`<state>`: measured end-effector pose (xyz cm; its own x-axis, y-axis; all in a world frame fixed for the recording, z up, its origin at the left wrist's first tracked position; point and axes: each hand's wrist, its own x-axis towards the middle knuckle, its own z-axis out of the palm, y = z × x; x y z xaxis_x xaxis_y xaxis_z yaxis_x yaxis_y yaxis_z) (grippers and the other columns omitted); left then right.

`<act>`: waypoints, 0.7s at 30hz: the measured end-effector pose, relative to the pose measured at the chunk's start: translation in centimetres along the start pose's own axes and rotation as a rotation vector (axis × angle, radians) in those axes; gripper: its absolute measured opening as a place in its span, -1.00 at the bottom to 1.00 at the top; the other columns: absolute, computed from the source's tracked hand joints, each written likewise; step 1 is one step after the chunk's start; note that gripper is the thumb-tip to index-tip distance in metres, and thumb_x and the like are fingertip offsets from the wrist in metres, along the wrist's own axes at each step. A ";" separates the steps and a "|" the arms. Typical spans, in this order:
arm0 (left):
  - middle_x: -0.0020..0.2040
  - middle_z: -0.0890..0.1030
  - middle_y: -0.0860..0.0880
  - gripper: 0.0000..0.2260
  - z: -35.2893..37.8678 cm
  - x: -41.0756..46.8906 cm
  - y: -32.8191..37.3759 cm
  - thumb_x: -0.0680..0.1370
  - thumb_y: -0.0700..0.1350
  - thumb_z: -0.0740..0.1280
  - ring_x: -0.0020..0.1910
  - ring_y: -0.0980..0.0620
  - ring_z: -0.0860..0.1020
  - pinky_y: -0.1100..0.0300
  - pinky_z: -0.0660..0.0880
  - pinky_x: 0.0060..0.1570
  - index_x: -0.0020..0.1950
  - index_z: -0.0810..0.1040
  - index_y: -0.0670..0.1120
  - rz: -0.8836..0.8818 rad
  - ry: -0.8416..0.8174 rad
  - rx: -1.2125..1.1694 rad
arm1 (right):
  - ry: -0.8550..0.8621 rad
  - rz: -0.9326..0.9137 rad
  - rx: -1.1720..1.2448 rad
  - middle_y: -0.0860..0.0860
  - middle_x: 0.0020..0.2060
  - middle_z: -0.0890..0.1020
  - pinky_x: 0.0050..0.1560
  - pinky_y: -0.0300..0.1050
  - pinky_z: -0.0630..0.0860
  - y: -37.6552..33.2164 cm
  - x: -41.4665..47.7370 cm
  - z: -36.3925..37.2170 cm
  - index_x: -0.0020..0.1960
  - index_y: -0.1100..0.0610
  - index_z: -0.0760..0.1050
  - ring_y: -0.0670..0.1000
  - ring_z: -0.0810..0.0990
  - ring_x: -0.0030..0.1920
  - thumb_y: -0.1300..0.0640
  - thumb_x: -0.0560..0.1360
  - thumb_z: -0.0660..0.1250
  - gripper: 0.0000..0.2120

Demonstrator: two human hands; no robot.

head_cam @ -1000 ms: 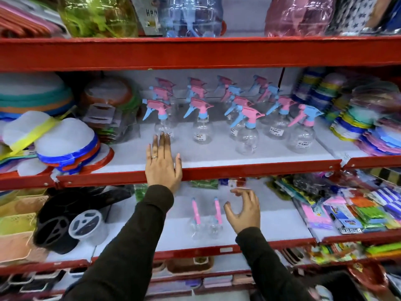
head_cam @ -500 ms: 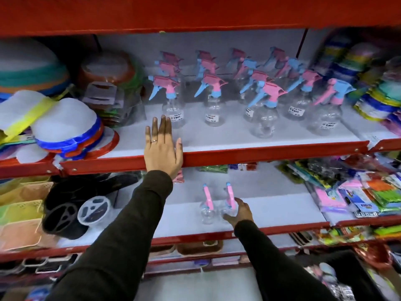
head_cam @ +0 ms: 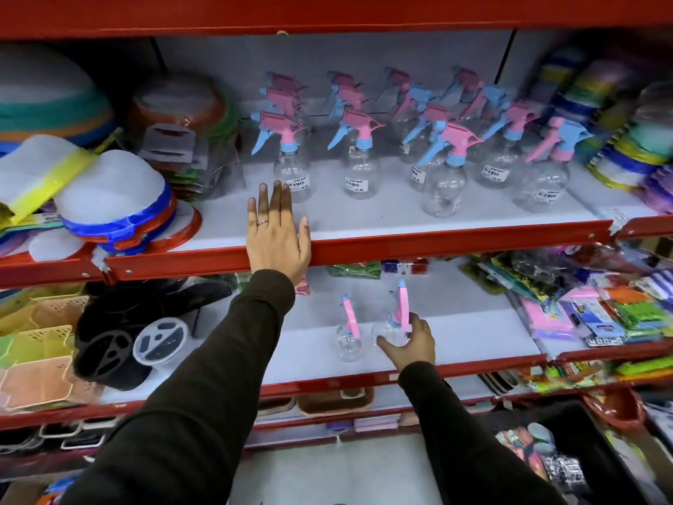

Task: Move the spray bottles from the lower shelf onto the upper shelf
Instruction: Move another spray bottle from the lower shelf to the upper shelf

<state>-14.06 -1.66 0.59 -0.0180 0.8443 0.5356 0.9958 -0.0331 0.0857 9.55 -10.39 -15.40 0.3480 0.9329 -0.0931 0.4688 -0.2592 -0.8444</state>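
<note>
Two clear spray bottles with pink and blue triggers are on the lower shelf (head_cam: 473, 322). My right hand (head_cam: 409, 342) grips the right one (head_cam: 395, 322), tilted and slightly lifted. The left bottle (head_cam: 347, 335) stands beside it, untouched. My left hand (head_cam: 276, 233) lies flat, fingers apart, on the red front lip of the upper shelf (head_cam: 455, 244). Several matching spray bottles (head_cam: 442, 169) stand in rows on that upper shelf, to the right of my left hand.
Stacked white lids and bowls (head_cam: 113, 202) fill the upper shelf's left; coloured stacks (head_cam: 626, 154) crowd its right. On the lower shelf, a black container (head_cam: 109, 344) and baskets (head_cam: 32, 340) sit left, packaged sponges (head_cam: 597, 315) right. A red shelf edge (head_cam: 327, 16) hangs overhead.
My right hand reached down to the lower shelf and closed on the right spray bottle, which now tilts upward. My left hand stayed on the upper shelf's lip. The view moved closer.
</note>
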 end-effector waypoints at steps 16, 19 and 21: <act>0.60 0.15 -0.22 -0.39 -0.2 -0.1 -0.1 0.62 0.08 -0.11 0.62 -0.16 0.00 -0.02 -0.19 0.58 0.59 0.10 -0.25 0.005 -0.009 -0.023 | 0.260 -0.493 0.164 0.01 -0.04 0.50 -0.07 -0.43 0.44 -10.2 -2.9 -6.8 0.14 0.07 0.50 -0.12 0.49 -0.11 -0.05 0.21 0.56 -0.44; 0.61 0.14 -0.21 -0.38 -0.2 -0.1 -0.2 0.62 0.08 -0.13 0.62 -0.16 0.00 -0.03 -0.19 0.58 0.59 0.09 -0.25 0.008 -0.009 -0.016 | 0.321 -0.582 0.191 0.02 -0.06 0.49 -0.07 -0.48 0.39 -13.0 -2.2 -8.0 0.08 0.15 0.53 -0.18 0.47 -0.13 -0.01 0.21 0.56 -0.49; 0.61 0.15 -0.21 -0.38 -0.2 -0.1 -0.2 0.62 0.09 -0.13 0.62 -0.16 0.01 -0.03 -0.19 0.58 0.59 0.10 -0.25 0.008 -0.004 -0.022 | 0.335 -0.614 0.203 -0.01 -0.05 0.49 -0.06 -0.49 0.38 -14.9 -1.5 -8.6 0.09 0.15 0.54 -0.20 0.47 -0.14 0.00 0.22 0.57 -0.49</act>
<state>-14.28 -1.85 0.71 -0.0097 0.8463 0.5326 0.9936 -0.0516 0.1000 9.03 -10.12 1.82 0.3154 0.7604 0.5678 0.5108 0.3682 -0.7769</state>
